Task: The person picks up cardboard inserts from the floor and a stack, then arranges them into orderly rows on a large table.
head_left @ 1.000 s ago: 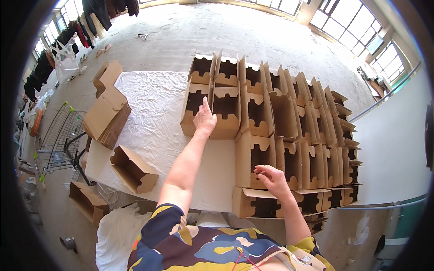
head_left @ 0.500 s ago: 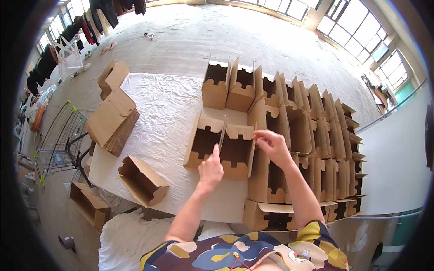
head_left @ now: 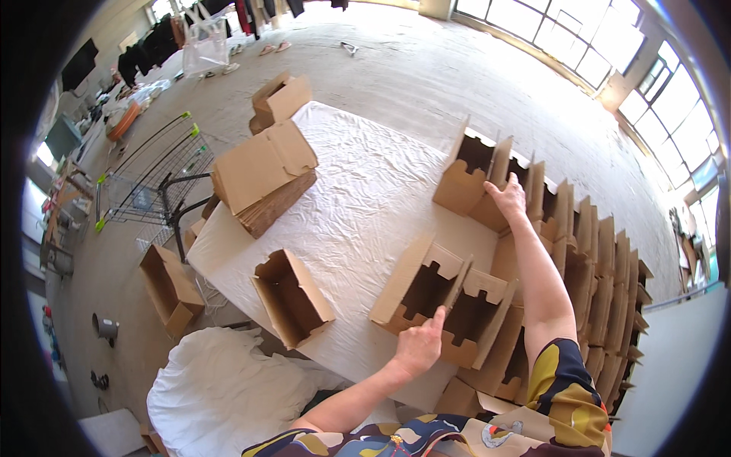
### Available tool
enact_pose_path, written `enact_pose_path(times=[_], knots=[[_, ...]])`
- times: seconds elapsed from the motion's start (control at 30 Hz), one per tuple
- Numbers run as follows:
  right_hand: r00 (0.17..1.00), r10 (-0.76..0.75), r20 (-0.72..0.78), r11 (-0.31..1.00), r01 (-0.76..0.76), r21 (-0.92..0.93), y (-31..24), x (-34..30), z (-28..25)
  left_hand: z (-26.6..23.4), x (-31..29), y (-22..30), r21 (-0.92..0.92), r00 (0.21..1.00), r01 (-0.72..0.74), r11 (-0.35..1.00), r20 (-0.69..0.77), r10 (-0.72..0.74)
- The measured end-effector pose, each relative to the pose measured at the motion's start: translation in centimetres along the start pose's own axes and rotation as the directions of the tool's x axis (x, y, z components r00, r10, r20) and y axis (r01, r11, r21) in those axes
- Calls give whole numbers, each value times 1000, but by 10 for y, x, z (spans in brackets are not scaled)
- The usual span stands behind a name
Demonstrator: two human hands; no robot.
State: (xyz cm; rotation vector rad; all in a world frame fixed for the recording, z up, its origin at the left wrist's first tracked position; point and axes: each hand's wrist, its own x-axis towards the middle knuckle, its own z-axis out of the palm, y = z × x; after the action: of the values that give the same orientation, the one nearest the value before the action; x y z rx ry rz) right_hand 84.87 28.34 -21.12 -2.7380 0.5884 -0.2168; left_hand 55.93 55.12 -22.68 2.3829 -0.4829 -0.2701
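Two brown open-topped cardboard boxes with notched edges stand side by side in front of me, a left box (head_left: 396,297) and a right box (head_left: 462,353). My left hand (head_left: 419,349) is at their near side, its index finger stretched out by the wall between them and its other fingers curled. Farther off, my right hand (head_left: 509,199) reaches over the near edge of another cardboard box (head_left: 488,215), thumb and fingers apart. A matching far-left box (head_left: 455,186) stands beside that one. Neither hand visibly holds anything.
Rows of similar boxes (head_left: 601,244) fill the right side of the white-covered table (head_left: 373,183). A single open box (head_left: 304,305) lies left of centre. Flattened cardboard (head_left: 263,167) is stacked at the left edge, near a wire cart (head_left: 179,167). White cloth (head_left: 213,388) bunches at the near left.
My right hand has left the near pair of boxes and moved to the far boxes. My left hand remains at the near pair. The view has turned, shifting the table's layout.
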Motion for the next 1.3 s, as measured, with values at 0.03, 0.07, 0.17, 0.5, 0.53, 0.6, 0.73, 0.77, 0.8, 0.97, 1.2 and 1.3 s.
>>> enact_pose_path(times=[0.03, 0.07, 0.17, 0.5, 0.53, 0.6, 0.73, 0.77, 0.8, 0.97, 1.2, 1.3], knots=[[998, 43, 41, 999, -44, 14, -10, 5, 2, 1, -2, -3, -19, 1000, 4, 1000, -6, -4], [996, 59, 59, 998, -61, 28, -18, 7, 5, 4, -2, -7, -39, 1000, 30, 999, -3, -30], [992, 104, 71, 994, -106, 30, -36, 13, 14, 1, -5, -9, -41, 999, 38, 998, -7, -38], [982, 186, 29, 979, -188, 79, -10, 54, 41, -3, 5, 0, 28, 998, 57, 998, 18, -58], [980, 201, -5, 973, -199, 119, -14, 48, 40, -5, 5, 1, 41, 999, 50, 998, -4, -50], [976, 211, -57, 970, -202, 138, -9, 45, 36, 1, 6, -2, 35, 999, 26, 999, -26, -25], [987, 3, -162, 986, 24, 168, -30, 13, 7, -2, 5, 1, 62, 996, 87, 994, -4, -87], [974, -171, -147, 985, 163, -63, 11, 22, 8, 4, 7, 12, 64, 999, 30, 997, 17, -31], [962, -221, -161, 972, 205, -114, 15, 15, -2, 5, 7, 12, 62, 1000, -7, 998, 21, 5], [930, -53, -363, 852, 232, 469, -21, -66, -116, 0, 3, 6, 139, 999, 47, 989, -12, -46], [882, -27, -470, 771, 318, 552, 60, -206, -255, -5, 0, 7, 140, 994, 12, 990, -108, 3], [844, 20, -536, 789, 316, 527, 115, -273, -300, -23, 4, 4, 76, 979, -40, 996, -195, 54]])
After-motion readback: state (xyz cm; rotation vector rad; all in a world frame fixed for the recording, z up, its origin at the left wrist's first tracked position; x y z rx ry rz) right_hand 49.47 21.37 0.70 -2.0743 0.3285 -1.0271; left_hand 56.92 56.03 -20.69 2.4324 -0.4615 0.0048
